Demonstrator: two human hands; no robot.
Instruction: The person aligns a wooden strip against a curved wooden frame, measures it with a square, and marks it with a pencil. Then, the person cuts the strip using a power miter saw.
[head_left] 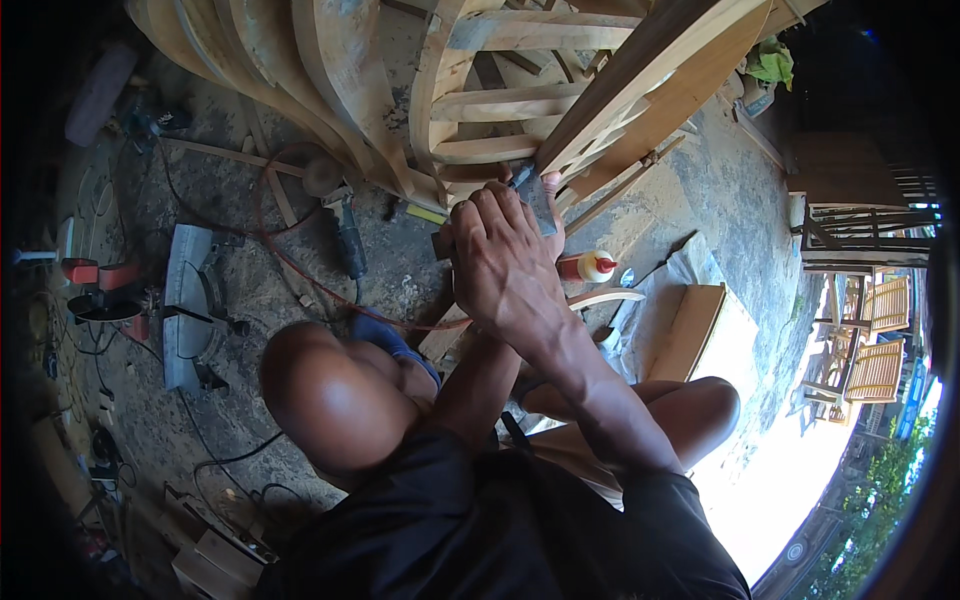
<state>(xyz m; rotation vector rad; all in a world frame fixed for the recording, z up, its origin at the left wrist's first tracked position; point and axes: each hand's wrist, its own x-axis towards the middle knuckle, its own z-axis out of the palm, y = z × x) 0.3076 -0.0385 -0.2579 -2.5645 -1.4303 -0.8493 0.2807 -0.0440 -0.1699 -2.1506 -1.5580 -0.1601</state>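
My forearms cross in front of me, the right one on top. My right hand [497, 245] is closed, its knuckles up, around something mostly hidden beneath it. A dark grey flat piece [541, 208] shows just right of its fingers, with a small blue part [520, 178] at the fingertips. My left hand [559, 232] is mostly covered by the right; a bit of it shows along the right edge of the grey piece, seemingly curled round it. Both hands are at the foot of a pale wooden frame [487, 150] with several curved slats.
Curved wooden panels [345, 90] rise at the far left. A power tool [350, 235] with a cord lies left of my hands. A red-capped glue bottle [588, 267] lies to the right, near a wooden box [685, 335]. A mitre saw [188, 305] stands at left; hoses cross the floor.
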